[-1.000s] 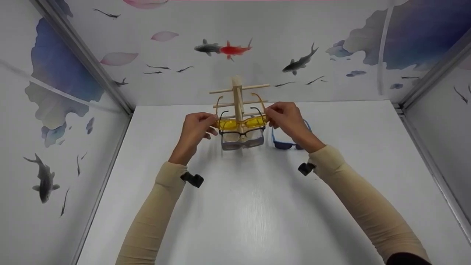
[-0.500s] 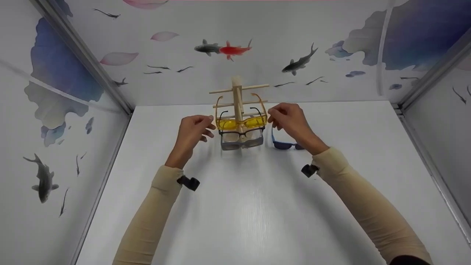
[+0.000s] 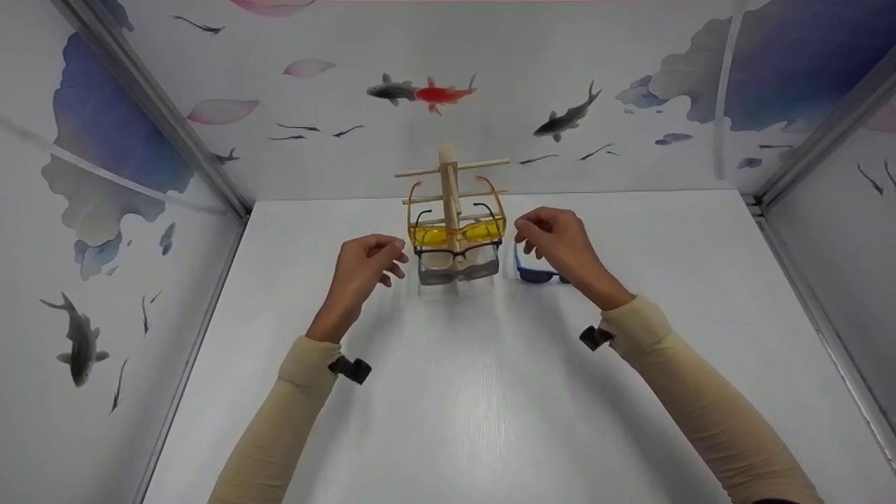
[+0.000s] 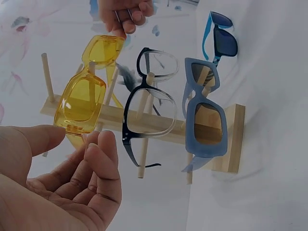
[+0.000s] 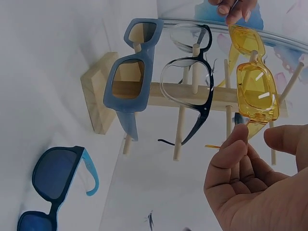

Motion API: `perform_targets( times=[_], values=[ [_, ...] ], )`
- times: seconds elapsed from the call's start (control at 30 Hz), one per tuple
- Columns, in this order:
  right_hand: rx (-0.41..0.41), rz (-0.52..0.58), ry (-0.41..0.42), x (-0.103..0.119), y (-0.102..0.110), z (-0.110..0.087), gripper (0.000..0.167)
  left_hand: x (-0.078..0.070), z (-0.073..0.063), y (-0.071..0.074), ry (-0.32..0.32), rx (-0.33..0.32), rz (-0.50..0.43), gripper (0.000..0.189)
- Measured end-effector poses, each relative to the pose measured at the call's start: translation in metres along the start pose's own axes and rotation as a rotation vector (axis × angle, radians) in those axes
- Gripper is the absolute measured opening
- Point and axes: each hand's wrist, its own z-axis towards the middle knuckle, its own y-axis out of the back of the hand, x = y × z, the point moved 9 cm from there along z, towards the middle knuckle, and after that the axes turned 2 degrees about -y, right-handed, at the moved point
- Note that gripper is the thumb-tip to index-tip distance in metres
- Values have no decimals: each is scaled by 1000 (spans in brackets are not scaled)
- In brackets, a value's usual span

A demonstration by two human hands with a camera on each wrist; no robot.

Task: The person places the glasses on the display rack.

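A wooden rack [image 3: 446, 178] bears three pairs of glasses one below another. Uppermost sit yellow translucent glasses [image 4: 81, 103], across a dowel. Below them hang clear-lensed glasses with black upper rims [image 5: 208, 103], then grey-blue sunglasses [image 5: 148, 72] with brownish lenses. My left hand [image 3: 365, 269] is just left of the rack, thumb and fingers parted and holding nothing. In the left wrist view its thumb tip overlaps the lower corner of the yellow frame. To the right, my right hand [image 3: 560, 238] hovers loosely curled, holding nothing, partly covering blue-armed sunglasses [image 3: 535, 275] on the table.
The rack stands on a white table [image 3: 455, 406], close to the back wall [image 3: 490, 42] printed with fish and petals. A metal-framed panel [image 3: 126, 231] closes off the left side, another the right. Bare dowels [image 3: 483, 163] stick out above the yellow glasses.
Both hands have let go of the yellow glasses and drawn apart, outward and down toward the person. The glasses stay on the rack.
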Motion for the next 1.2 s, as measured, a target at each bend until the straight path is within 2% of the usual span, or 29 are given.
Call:
perform_targets(
  times=[0.17, 0.4, 0.7, 0.97, 1.2],
  values=[
    [-3, -13, -22, -7, 1, -5, 29, 5, -7, -5, -17, 19, -18, 29],
    [-10, 9, 5, -11, 4, -13, 30, 10, -13, -16, -26, 59, -26, 31],
    [-20, -8, -36, -28, 12, -22, 32, 10, -17, -28, -36, 81, -31, 25],
    [-31, 19, -75, -43, 22, -35, 33, 13, -19, -46, -51, 144, -45, 30],
    [-50, 62, -38, -51, 30, -43, 31, 17, -20, -61, -55, 168, -44, 35]
  ],
)
